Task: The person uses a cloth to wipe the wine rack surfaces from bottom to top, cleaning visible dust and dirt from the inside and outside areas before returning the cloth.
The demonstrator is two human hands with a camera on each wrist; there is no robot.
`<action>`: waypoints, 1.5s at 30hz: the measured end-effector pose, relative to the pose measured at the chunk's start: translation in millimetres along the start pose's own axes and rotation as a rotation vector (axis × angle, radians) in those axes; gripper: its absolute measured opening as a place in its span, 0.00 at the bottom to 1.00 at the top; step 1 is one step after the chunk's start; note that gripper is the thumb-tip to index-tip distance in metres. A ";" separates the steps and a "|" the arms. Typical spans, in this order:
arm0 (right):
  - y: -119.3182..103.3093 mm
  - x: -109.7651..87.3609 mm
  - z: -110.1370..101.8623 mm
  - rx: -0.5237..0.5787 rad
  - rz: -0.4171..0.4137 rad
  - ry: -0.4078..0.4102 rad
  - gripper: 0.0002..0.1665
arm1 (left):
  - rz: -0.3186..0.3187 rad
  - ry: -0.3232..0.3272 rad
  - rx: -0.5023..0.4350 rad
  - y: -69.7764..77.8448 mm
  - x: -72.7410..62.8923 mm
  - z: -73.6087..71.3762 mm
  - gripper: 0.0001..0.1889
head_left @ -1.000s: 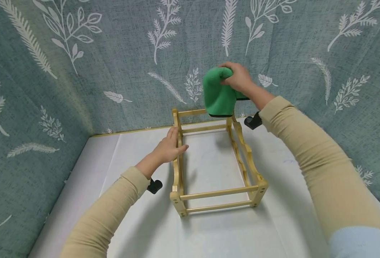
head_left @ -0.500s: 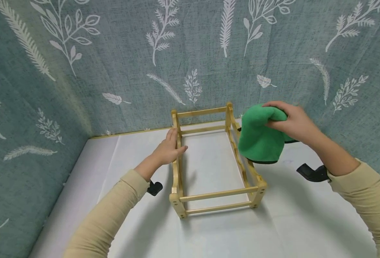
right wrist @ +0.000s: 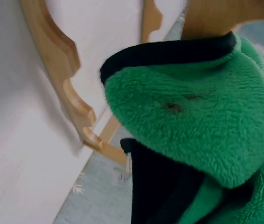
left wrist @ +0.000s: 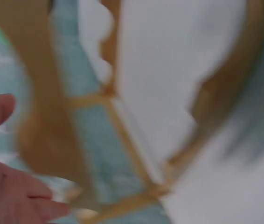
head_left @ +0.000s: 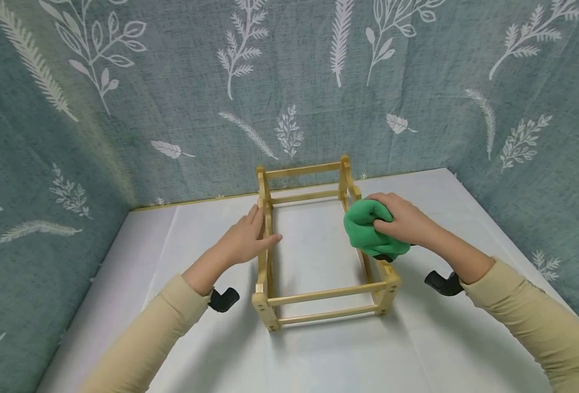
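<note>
A light wooden rack frame (head_left: 329, 293) with wavy-edged side rails stands on the white surface. My right hand (head_left: 409, 221) grips a bunched green cloth (head_left: 365, 232) over the rack's right side rail. In the right wrist view the fluffy cloth (right wrist: 192, 126) has black edging and small dark spots, and covers part of the wood. My left hand (head_left: 242, 240) lies against the left side rail, thumb spread inward and fingers extended along it. The left wrist view is blurred; there the hand (left wrist: 15, 196) is beside the wooden side piece (left wrist: 43, 88).
The white tabletop (head_left: 329, 360) spreads around the rack. Grey-green curtains (head_left: 171, 98) with white leaf prints hang behind and at both sides, close to the rack's far end. A black wrist-camera mount (head_left: 224, 300) sits under the left wrist, another mount (head_left: 444, 284) under the right.
My right hand has brought the green cloth from the rack's far end down to the right, then left onto the right rail, where it bunches. My left hand stays at the left rail.
</note>
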State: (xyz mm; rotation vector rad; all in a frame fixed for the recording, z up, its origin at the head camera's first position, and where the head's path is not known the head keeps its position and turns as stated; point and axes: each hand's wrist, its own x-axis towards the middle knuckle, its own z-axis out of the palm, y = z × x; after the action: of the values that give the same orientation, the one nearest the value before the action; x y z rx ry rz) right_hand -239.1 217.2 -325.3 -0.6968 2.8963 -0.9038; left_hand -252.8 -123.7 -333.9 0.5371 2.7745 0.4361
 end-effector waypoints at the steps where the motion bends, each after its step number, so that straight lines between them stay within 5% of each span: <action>1: 0.3 0.6 1.1 0.000 -0.005 -0.015 0.28 | 0.013 0.002 0.044 5.5 -9.9 -0.8 0.46; 7: -0.1 1.8 4.0 0.025 0.004 -0.103 0.38 | 0.182 0.068 0.177 40.6 -64.5 19.5 0.40; 12: -3.0 1.1 3.8 -0.001 0.060 -0.114 0.43 | 0.313 0.106 0.184 51.6 -80.9 48.3 0.32; 19: -1.3 0.1 3.9 -0.023 0.071 -0.088 0.37 | 0.433 0.390 0.307 48.5 -72.5 68.6 0.15; 23: 2.6 0.3 1.9 -0.026 0.035 -0.098 0.33 | 0.590 0.553 0.333 42.5 -64.8 73.6 0.24; 27: 7.0 -0.3 -0.9 0.004 0.021 -0.121 0.30 | 0.714 0.645 0.317 35.8 -59.7 77.5 0.26; 36: 5.9 -11.9 -4.1 0.008 0.046 -0.146 0.28 | 0.919 0.747 0.305 23.4 -49.9 74.3 0.29; 45: -9.4 -31.2 7.1 0.026 0.127 -0.128 0.31 | 1.091 0.622 0.252 -11.4 -29.9 54.6 0.24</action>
State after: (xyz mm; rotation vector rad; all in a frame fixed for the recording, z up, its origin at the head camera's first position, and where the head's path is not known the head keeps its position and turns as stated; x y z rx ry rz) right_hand -206.0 219.7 -329.3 -0.5407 2.7750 -0.8483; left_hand -211.9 -132.8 -381.3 2.3286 2.8000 0.5094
